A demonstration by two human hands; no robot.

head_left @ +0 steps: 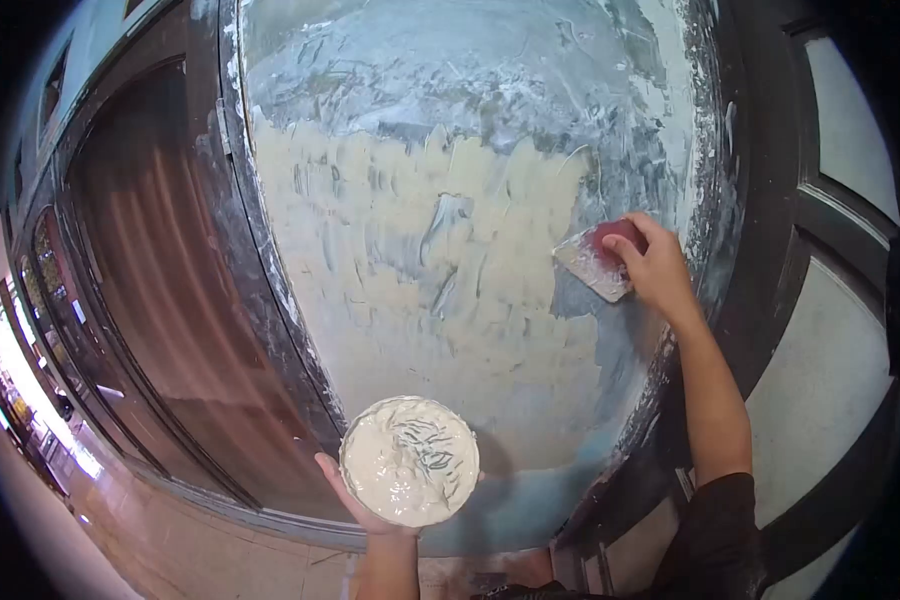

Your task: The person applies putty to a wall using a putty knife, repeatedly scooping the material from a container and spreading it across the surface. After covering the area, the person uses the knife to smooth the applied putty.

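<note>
In my right hand (656, 268) is a putty knife (592, 262) with a dark red handle and a broad, smeared blade. Its blade lies against or very close to the wall panel (450, 60), at the right edge of a cream putty layer (370, 190). Thick, uneven strokes of that putty cover the panel's middle, with blue-grey patches showing through. My left hand (358, 505) supports a round tub of cream putty (408, 462) from below, low in front of the wall. Most of the left fingers are hidden under the tub.
A dark wooden door frame with a brown glazed pane (160, 270) stands to the left. Dark framing with pale panels (825, 370) is on the right. Tiled floor (270, 560) shows below, and a bright doorway (30, 370) lies far left.
</note>
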